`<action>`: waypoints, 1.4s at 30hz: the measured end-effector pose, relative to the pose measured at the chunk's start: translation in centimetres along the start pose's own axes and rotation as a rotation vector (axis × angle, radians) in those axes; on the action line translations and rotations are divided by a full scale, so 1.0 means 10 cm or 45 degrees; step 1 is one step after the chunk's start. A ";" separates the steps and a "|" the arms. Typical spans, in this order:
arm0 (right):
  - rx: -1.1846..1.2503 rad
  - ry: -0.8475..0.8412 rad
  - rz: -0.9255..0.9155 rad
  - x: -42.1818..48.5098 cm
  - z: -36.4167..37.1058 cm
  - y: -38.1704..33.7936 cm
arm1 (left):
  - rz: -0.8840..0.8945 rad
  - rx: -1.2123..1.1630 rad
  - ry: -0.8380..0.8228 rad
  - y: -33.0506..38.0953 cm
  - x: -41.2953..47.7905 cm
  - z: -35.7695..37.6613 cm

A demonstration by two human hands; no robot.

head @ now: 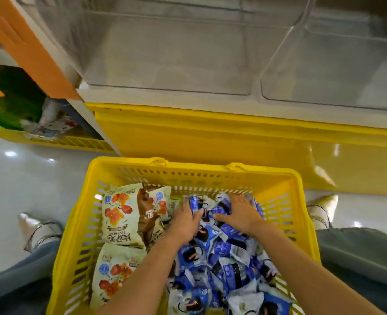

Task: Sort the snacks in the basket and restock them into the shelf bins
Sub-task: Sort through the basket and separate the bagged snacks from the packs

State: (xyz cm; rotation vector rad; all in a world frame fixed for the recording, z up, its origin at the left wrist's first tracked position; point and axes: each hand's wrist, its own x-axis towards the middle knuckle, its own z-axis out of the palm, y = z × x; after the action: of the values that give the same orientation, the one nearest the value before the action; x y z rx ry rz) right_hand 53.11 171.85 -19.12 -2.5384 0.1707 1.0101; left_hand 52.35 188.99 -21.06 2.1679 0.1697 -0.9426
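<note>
The fingers (191,212) of the left hand (184,221) are bent down into a heap of blue-and-white packets (222,253), and a packet at the far end of the heap seems to be grasped in them, though the fingertips are hidden among the wrappers. The fingers (235,200) of the right hand (238,213) are spread and laid over the top of the same heap, the thumb stretched toward the left hand. Nothing is seen to be clasped by them. The two hands are held close together, near the far wall of the basket (199,167).

The heap is contained in the right half of the yellow slotted basket. The left half is taken up by cream bags (119,214) printed with orange-red pieces, one laid behind the other, with a brown bag (146,221) wedged between them and the left hand.

The basket is set on a glossy pale floor (28,183), between two silvery shoes (35,228). Beyond it a yellow base (210,133) is seen, and above that the clear shelf bins (165,53) are ranged side by side.
</note>
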 end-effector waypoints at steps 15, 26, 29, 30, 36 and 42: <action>0.422 0.223 -0.191 -0.24 -0.07 0.04 | -0.029 -0.844 0.049 0.31 -0.12 0.04; 0.088 0.485 -0.524 -1.20 -0.36 -0.15 | 0.443 -0.627 0.152 0.38 -1.06 -0.02; -0.161 0.376 -0.602 -1.47 -0.26 -0.04 | 0.557 -0.332 0.021 0.23 -1.33 0.09; -0.248 0.323 -0.622 -1.54 -0.21 0.00 | 0.595 -0.215 -0.029 0.16 -1.39 0.14; -0.568 -0.060 -0.596 -1.82 0.02 0.24 | 0.801 0.554 0.010 -0.01 -1.51 0.27; -0.289 0.261 -0.508 -1.73 -0.22 0.13 | 0.819 0.448 0.170 0.05 -1.42 0.04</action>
State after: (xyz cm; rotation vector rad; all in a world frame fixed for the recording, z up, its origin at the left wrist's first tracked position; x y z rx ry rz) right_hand 41.49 169.21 -6.32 -2.7210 -0.4012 0.6442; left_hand 42.12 190.72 -11.33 2.3666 -0.6409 -0.4765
